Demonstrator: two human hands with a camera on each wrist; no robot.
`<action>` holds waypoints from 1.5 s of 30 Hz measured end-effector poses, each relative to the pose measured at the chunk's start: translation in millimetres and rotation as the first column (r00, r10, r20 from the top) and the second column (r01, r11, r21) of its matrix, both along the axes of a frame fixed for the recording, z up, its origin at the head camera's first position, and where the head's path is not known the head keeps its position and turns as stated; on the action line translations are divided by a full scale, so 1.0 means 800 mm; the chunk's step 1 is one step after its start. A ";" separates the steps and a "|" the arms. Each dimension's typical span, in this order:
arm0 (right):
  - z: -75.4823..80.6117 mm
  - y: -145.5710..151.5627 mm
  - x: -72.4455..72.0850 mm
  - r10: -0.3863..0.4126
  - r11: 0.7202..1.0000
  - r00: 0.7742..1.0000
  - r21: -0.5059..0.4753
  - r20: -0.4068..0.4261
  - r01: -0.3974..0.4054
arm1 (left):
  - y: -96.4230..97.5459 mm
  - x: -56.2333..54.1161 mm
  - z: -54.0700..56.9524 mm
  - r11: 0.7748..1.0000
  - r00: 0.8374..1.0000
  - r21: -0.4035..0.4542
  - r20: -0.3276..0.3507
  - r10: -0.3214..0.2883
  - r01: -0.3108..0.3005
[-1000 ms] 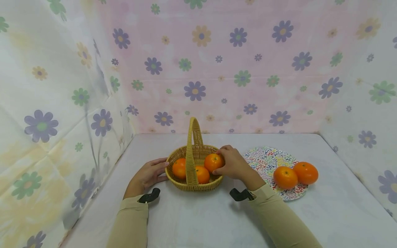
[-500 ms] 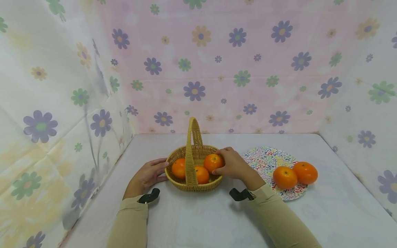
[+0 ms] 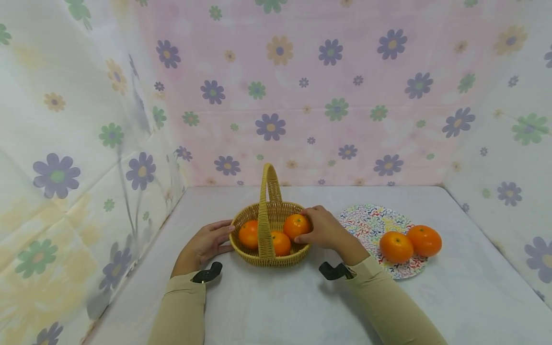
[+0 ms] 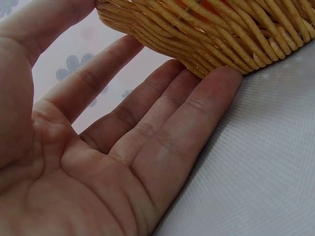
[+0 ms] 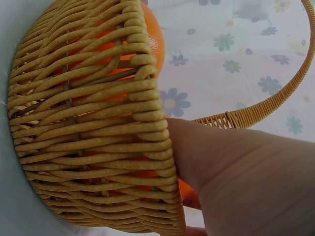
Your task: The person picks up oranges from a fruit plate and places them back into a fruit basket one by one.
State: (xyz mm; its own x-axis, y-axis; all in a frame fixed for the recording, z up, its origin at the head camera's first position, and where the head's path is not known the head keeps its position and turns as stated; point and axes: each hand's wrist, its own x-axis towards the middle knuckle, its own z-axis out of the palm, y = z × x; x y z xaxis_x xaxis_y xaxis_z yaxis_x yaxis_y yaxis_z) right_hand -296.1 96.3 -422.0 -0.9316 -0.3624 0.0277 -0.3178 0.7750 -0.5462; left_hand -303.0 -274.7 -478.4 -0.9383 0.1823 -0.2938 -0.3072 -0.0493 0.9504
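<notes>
Sitting in the right part of a yellow-tan, oval, woven wicker basket, a glossy, round, bright orange fruit shows a small greenish stem mark on its upper side. The basket stands upright at the centre of the frame. The right hand reaches over the rim from the right, its fingers pinching this fruit, thumb at the near side and the others at the far side. In the right wrist view, orange skin shows through gaps in the weave and above the rim.

Further left in the basket lie a second orange fruit and, nearer the bottom of the frame, a third orange fruit, partly hidden by the tall, arched wicker handle.

The left hand touches the basket's left side, its fingers nearly straight, the thumb apart from the rest, the tips against the wicker.

Right of centre, a round, flat, white plate with multicoloured squiggles bears two more orange fruits, touching each other; the right one overlaps the plate's edge. Beige sleeves enter from the bottom. Beneath everything spreads a white-covered counter, with a pink, flower-printed cloth behind.
</notes>
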 end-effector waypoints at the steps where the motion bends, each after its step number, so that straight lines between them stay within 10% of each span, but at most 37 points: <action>1: 0.000 0.000 0.000 0.004 1.000 1.000 0.002 -0.001 -0.004 | 0.000 0.000 0.000 1.000 1.000 -0.001 0.000 0.002 -0.002; 32: 0.008 0.043 0.016 -0.005 0.998 0.990 0.054 -0.141 0.013 | 0.000 0.002 0.000 1.000 1.000 0.002 -0.006 0.017 -0.017; 45: 0.008 0.090 0.042 -0.031 0.988 0.939 0.132 -0.343 0.081 | 0.001 0.002 0.001 1.000 1.000 -0.004 0.004 0.011 -0.011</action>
